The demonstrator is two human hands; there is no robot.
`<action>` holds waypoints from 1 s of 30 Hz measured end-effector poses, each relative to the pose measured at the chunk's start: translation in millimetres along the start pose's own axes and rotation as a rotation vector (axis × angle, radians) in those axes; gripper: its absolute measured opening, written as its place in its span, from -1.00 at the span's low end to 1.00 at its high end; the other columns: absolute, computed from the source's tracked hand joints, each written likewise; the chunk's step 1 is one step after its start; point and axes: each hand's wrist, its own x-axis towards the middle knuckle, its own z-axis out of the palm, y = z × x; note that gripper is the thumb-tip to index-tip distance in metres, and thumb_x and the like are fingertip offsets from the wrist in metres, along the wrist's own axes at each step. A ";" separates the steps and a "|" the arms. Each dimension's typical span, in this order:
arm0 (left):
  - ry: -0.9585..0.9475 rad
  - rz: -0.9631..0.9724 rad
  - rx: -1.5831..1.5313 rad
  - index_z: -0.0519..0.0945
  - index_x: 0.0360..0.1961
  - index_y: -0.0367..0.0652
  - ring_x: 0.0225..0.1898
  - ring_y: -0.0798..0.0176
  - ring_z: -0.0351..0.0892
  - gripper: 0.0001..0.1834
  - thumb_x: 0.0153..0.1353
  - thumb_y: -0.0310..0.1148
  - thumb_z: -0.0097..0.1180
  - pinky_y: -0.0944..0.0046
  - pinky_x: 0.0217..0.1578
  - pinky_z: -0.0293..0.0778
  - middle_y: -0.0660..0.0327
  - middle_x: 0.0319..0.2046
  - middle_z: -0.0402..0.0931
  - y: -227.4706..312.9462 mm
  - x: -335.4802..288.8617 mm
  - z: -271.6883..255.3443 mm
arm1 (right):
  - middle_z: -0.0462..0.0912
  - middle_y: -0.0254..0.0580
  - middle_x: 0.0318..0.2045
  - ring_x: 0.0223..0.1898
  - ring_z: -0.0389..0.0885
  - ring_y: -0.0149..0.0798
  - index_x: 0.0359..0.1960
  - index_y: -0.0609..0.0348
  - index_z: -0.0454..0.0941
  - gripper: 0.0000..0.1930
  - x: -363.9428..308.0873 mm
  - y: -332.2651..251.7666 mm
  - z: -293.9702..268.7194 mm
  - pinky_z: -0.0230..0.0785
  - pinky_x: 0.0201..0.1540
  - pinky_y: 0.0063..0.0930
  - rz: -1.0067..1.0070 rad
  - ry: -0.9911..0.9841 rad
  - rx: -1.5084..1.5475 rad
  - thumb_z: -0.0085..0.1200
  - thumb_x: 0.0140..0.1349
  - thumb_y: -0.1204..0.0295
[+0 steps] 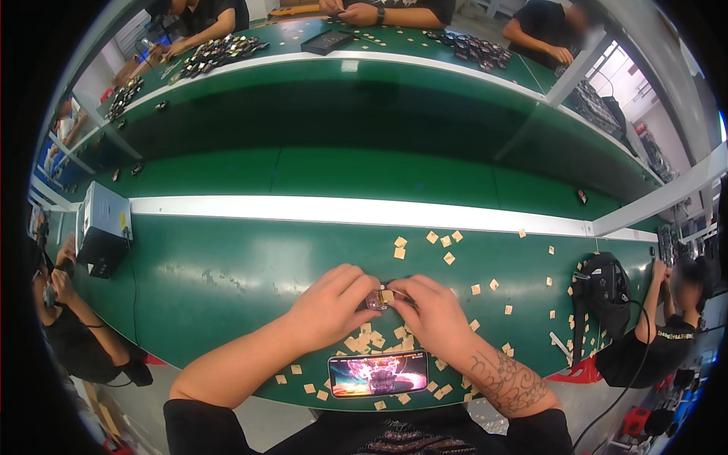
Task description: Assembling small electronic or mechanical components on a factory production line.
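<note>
My left hand point(334, 303) grips the left side of a small dark, shiny electronic part point(374, 299) above the green table. The fingers of my right hand point(436, 307) are closed at its right side. A tan square piece point(387, 296) and a thin yellow strip show on the part between my fingertips; whether the square is stuck to it or held, I cannot tell. Below my hands, several loose tan squares point(369, 338) lie scattered. A phone point(378, 375) with a bright picture on its screen lies flat near the table's front edge.
More tan squares point(449, 258) are spread to the right. A black bag point(607, 282) sits at the right, a boxy grey-black device point(106, 227) at the left. A white rail point(341, 208) crosses behind. Other people work around the tables, with piles of small dark parts point(220, 57) at the far side.
</note>
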 end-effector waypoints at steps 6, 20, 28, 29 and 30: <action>0.006 -0.005 0.002 0.55 0.01 -0.20 -0.12 -0.10 0.57 -0.51 0.09 -0.39 0.52 -0.02 -0.07 0.54 0.09 -0.19 0.51 -0.4 -0.3 0.7 | 0.70 0.01 -0.21 -0.22 0.76 0.07 0.03 0.24 0.66 -0.78 -1.3 -0.6 -0.7 0.60 -0.18 -0.19 -0.001 -0.023 -0.015 0.27 0.39 0.52; 0.006 0.003 0.047 0.60 -0.02 -0.17 -0.12 -0.07 0.59 -0.52 0.09 -0.34 0.58 0.02 -0.13 0.58 0.10 -0.16 0.52 -1.0 -2.2 1.0 | 0.69 -0.06 -0.17 -0.21 0.77 0.12 0.02 0.19 0.64 -0.79 -2.2 3.5 5.0 0.63 -0.19 -0.06 -0.005 -0.036 -0.031 0.26 0.41 0.45; 0.012 0.014 0.028 0.59 -0.02 -0.17 -0.13 -0.08 0.59 -0.51 0.08 -0.35 0.59 0.01 -0.14 0.58 0.09 -0.17 0.52 -1.5 -0.2 1.5 | 0.70 -0.06 -0.20 -0.25 0.74 0.15 -0.12 0.20 0.72 -0.87 9.1 -8.3 3.4 0.60 -0.20 -0.02 0.015 -0.037 -0.099 0.28 0.34 0.49; 0.008 0.009 0.023 0.59 -0.02 -0.17 -0.13 -0.08 0.59 -0.51 0.08 -0.36 0.59 0.01 -0.14 0.58 0.09 -0.17 0.52 -1.3 -0.3 1.3 | 0.71 -0.05 -0.20 -0.26 0.73 0.16 -0.13 0.20 0.72 -0.88 10.4 -9.3 3.0 0.59 -0.20 -0.01 0.016 -0.049 -0.129 0.28 0.32 0.51; 0.006 0.010 0.024 0.59 -0.02 -0.17 -0.13 -0.08 0.59 -0.51 0.08 -0.36 0.59 0.01 -0.14 0.58 0.09 -0.17 0.52 -1.2 -0.1 1.2 | 0.71 -0.05 -0.20 -0.26 0.73 0.16 -0.13 0.20 0.72 -0.88 11.2 -8.6 2.5 0.59 -0.20 -0.01 0.016 -0.047 -0.128 0.28 0.32 0.51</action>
